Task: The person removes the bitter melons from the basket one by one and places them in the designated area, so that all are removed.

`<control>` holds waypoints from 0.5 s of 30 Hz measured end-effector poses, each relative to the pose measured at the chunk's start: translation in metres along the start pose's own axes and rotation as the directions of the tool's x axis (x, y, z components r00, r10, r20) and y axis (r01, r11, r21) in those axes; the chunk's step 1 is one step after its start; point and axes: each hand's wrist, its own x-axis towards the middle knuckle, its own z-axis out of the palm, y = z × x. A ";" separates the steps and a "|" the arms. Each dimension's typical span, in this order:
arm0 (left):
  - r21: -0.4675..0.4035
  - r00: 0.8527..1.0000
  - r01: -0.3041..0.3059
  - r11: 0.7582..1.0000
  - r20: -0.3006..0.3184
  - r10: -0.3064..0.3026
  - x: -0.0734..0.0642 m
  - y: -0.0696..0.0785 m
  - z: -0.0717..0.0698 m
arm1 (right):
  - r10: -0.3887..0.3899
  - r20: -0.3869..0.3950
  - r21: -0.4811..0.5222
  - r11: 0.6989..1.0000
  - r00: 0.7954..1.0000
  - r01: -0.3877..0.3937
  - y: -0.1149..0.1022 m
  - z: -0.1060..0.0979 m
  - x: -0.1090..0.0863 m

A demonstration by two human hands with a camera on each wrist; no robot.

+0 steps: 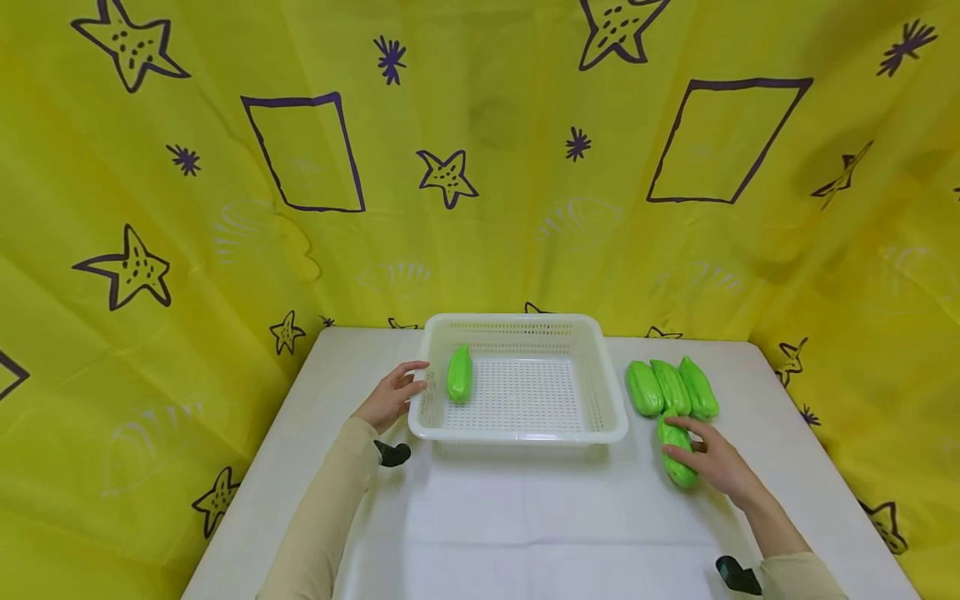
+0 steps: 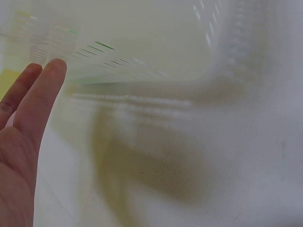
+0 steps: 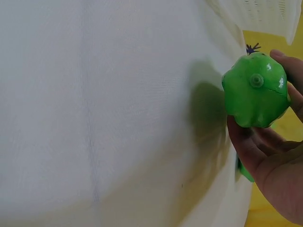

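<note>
My right hand [image 1: 718, 462] grips a shiny green bitter melon [image 1: 676, 462] between thumb and fingers, right of the basket. In the right wrist view, the lobed end of that bitter melon [image 3: 255, 92] faces the camera. Just beyond it lie three more bitter melons [image 1: 672, 387] side by side. A white plastic basket [image 1: 517, 436] stands at the table's back middle, with one bitter melon [image 1: 460, 375] in its left part. My left hand [image 1: 388, 402] is at the basket's left rim; its fingers [image 2: 52, 87] look straight in the left wrist view.
A white cloth covers the table [image 1: 525, 517]. Yellow curtains [image 1: 480, 250] with starfish drawings hang behind it and on both sides. A dark strap end [image 1: 392, 454] sticks out at my left wrist, and another dark piece [image 1: 737, 575] at my right.
</note>
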 end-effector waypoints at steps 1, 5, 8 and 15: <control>0.003 1.000 -0.002 1.000 0.001 0.002 0.000 0.000 0.000 | -0.004 -0.008 -0.014 1.000 1.000 0.004 0.001 0.001 0.000; 0.001 1.000 -0.012 1.000 0.007 0.012 0.001 -0.001 0.000 | -0.046 -0.031 -0.031 0.999 0.998 0.045 0.006 0.003 0.002; 0.002 1.000 -0.015 1.000 0.011 0.015 0.001 -0.001 -0.001 | -0.073 -0.043 -0.032 0.997 0.996 0.072 0.009 0.005 0.004; -0.007 1.000 -0.007 1.000 0.008 0.007 0.001 -0.002 -0.002 | -0.053 -0.061 -0.072 0.996 0.997 0.049 0.013 0.008 0.004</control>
